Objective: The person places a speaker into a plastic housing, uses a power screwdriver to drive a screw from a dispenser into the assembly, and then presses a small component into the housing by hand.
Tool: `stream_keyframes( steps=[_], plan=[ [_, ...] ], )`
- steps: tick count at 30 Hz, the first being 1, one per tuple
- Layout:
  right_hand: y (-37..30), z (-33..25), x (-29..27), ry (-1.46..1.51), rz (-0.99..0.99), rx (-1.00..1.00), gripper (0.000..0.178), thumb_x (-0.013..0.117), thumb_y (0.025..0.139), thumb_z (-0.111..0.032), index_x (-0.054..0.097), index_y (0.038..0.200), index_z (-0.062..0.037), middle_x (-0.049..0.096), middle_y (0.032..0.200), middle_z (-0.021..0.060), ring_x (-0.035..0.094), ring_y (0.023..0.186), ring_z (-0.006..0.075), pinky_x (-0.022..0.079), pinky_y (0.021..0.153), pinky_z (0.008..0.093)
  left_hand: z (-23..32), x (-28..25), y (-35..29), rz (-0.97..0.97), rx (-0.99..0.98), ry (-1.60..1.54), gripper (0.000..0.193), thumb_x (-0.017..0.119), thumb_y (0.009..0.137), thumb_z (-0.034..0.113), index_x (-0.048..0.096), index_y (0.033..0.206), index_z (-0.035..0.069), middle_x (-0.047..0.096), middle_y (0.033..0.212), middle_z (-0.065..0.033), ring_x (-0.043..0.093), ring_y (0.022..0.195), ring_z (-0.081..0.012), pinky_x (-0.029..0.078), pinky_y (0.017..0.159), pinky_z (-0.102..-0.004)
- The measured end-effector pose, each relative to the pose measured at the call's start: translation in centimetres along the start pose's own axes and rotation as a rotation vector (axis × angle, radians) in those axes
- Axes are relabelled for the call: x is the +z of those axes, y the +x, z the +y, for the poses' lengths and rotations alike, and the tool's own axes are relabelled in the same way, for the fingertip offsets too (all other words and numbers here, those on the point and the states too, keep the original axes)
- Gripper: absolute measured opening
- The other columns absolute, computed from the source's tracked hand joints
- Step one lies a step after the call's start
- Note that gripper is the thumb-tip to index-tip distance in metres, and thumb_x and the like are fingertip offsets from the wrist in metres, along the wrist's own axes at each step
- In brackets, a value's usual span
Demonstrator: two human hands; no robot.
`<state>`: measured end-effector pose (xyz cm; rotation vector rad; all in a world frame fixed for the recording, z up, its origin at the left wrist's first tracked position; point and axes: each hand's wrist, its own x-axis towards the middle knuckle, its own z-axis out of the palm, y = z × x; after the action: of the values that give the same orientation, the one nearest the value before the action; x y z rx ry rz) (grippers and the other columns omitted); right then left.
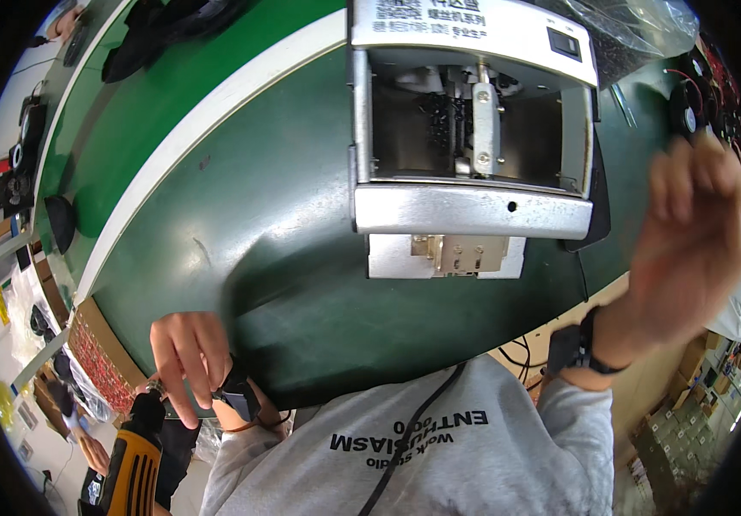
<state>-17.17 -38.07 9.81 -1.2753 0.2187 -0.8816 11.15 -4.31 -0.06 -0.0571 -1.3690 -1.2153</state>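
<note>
My left hand (190, 357) is over the table's near left edge, fingers reaching down and slightly apart. Close beside its fingertips is the metal nose of a yellow and black power driver (134, 469); whether they touch is unclear. My right hand (688, 228) is raised at the right, smeared by motion, so its fingers and anything in them cannot be made out. Between the hands, farther off, stands a silver screw feeder (473, 211). Its open top shows a metal rail and small dark screws, and a metal outlet block (469, 255) sticks out at its front.
The dark green table (301, 189) has a white raised edge (207, 112) on its far left. A cardboard box of small red parts (99, 357) sits lower left. Clear plastic bag (645, 26) and round black parts (688, 107) lie far right. Another person's hand (93, 453) shows lower left.
</note>
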Motion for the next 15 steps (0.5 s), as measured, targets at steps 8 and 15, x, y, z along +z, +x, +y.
stream_keyframes(
  steps=[8, 15],
  plan=[
    [1.0, 2.6, 1.7, -0.158, 0.053, 0.191, 0.019, 0.051, 0.106, -0.018, 0.056, 0.112, -0.0013, 0.048, 0.076, -0.0016, 0.042, 0.061, 0.0046, 0.031, 0.054, 0.0208, -1.2, 0.8, -0.5, -0.004, -0.006, -0.093, 0.045, 0.043, 0.11, 0.033, 0.076, 0.108, 0.002, 0.072, 0.099, -0.014, 0.066, 0.079, -0.0202, 0.056, 0.059, -0.0253],
    [4.5, 4.5, 3.5, -0.492, 0.07, 0.256, 0.021, 0.07, 0.095, -0.018, 0.059, 0.11, -0.0074, 0.053, 0.078, -0.0092, 0.04, 0.06, -0.0023, 0.026, 0.05, 0.0176, -1.1, 0.6, -0.7, 0.014, -0.005, -0.08, 0.06, 0.045, 0.105, 0.051, 0.078, 0.101, 0.001, 0.072, 0.087, -0.0102, 0.063, 0.066, -0.0196, 0.053, 0.054, -0.0262]
  ],
)
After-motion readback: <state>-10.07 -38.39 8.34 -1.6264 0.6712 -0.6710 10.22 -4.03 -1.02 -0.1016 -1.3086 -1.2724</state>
